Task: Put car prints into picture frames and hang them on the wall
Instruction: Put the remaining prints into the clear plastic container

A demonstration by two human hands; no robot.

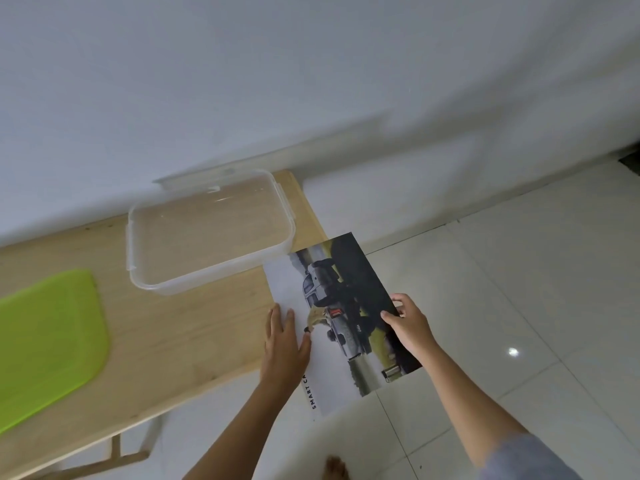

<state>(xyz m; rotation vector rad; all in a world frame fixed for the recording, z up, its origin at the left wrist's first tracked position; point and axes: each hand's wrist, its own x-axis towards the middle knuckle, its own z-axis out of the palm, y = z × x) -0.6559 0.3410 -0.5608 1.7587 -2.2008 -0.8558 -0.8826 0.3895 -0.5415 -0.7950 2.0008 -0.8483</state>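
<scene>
2 arms of 1 person are shown, and both forearms are left uncovered from wrist to elbow. The left hand [285, 341] and the right hand [410, 327] are bare. The right upper arm is covered by a loose, muted grey-blue fabric short sleeve [530, 459], ending just above the elbow; the cloth is seen as plain, and its weave is blurred at the corner of the view. The left arm is shown uncovered as far as the bottom edge. There the blurred bare toes of 1 foot [335, 467] are partly shown.
</scene>
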